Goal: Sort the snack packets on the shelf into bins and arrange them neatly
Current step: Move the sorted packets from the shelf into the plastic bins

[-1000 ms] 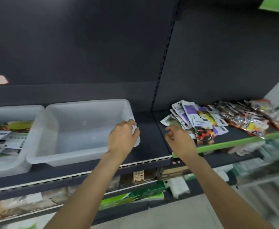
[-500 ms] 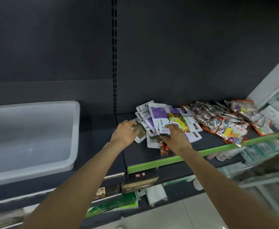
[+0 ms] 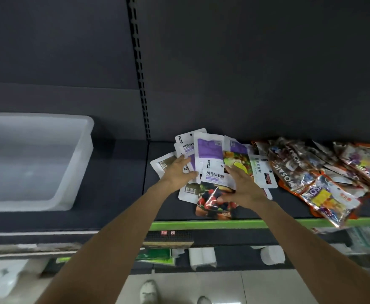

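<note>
A heap of white and purple snack packets (image 3: 209, 148) lies on the dark shelf (image 3: 122, 172), right of the upright post. My left hand (image 3: 177, 172) rests with straight fingers on the heap's left side. On the right side, my right hand (image 3: 241, 187) lies flat on the heap, over a raspberry packet (image 3: 212, 205) at the front. An empty translucent bin (image 3: 78, 163) stands on the shelf to the left, apart from both hands.
A second heap of shiny orange and brown packets (image 3: 324, 185) spreads along the shelf's right part, some overhanging the green front edge (image 3: 223, 223). Lower shelves hold white rolls (image 3: 201, 257) and green packs. My shoes show on the tiled floor below.
My left hand left the bin's rim and moved right onto the packet heap. My right hand went further onto the heap. The view swung right, so the bin now sits at the far left.
</note>
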`<state>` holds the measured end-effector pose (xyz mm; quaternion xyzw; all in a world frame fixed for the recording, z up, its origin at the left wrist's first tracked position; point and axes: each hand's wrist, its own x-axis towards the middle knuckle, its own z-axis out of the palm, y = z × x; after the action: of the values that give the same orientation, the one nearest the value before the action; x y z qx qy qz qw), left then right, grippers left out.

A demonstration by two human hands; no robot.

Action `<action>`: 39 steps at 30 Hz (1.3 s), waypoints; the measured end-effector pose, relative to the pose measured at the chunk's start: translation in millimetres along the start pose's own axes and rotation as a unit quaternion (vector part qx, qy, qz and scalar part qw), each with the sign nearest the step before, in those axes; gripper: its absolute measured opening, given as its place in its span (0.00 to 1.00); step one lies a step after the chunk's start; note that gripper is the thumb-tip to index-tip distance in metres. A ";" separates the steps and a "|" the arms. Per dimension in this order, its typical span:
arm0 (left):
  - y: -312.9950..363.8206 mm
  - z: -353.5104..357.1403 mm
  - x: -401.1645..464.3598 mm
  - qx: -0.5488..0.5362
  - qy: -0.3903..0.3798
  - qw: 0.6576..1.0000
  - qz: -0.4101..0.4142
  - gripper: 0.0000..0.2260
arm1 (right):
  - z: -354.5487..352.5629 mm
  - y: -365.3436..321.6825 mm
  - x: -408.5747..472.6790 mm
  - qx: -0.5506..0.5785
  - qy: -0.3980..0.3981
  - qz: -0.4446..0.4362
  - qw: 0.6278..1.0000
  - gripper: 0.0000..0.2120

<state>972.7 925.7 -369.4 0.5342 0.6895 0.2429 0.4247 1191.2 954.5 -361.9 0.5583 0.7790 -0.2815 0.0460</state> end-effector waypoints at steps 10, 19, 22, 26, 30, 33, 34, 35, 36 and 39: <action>16.1 38.2 -5.0 -0.033 0.171 0.984 -0.044 0.10 | 12.3 -4.8 22.1 -0.066 0.079 -0.036 0.994 0.52; 3.6 7.1 -14.8 -0.070 0.226 0.963 -0.127 0.08 | -2.3 6.6 30.4 0.012 0.063 -0.013 0.998 0.38; -9.1 -9.3 -27.0 -0.096 0.246 0.951 -0.161 0.08 | -1.5 5.0 31.3 -0.038 0.055 -0.022 0.998 0.34; -9.4 -20.1 -41.5 -0.093 0.264 0.946 -0.162 0.07 | -2.7 -5.1 25.7 -0.084 0.065 -0.079 0.991 0.36; -3.2 -27.7 -47.9 -0.094 0.282 0.941 -0.159 0.09 | -0.9 -15.8 22.9 -0.088 0.099 -0.064 0.989 0.28; 4.5 -30.9 -54.1 -0.079 0.299 0.941 -0.138 0.08 | 1.1 -23.4 22.4 -0.094 0.139 -0.046 0.985 0.21; 6.4 -31.7 -55.9 -0.077 0.304 0.941 -0.129 0.07 | 0.9 -25.0 22.2 -0.103 0.141 -0.047 0.984 0.19; 9.6 -31.9 -58.5 -0.076 0.309 0.940 -0.120 0.06 | 0.0 -26.3 21.4 -0.112 0.138 -0.049 0.983 0.16; 12.3 -31.5 -60.4 -0.076 0.314 0.940 -0.111 0.05 | -1.6 -27.0 20.1 -0.117 0.135 -0.051 0.983 0.15; 24.0 -25.5 -66.0 -0.066 0.332 0.938 -0.076 0.05 | -11.1 -25.8 12.9 -0.087 0.148 -0.050 0.984 0.10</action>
<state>968.4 874.0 -315.7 0.3398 0.8122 0.4184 0.2231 1166.0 965.2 -347.7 0.5484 0.8254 -0.1292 -0.0356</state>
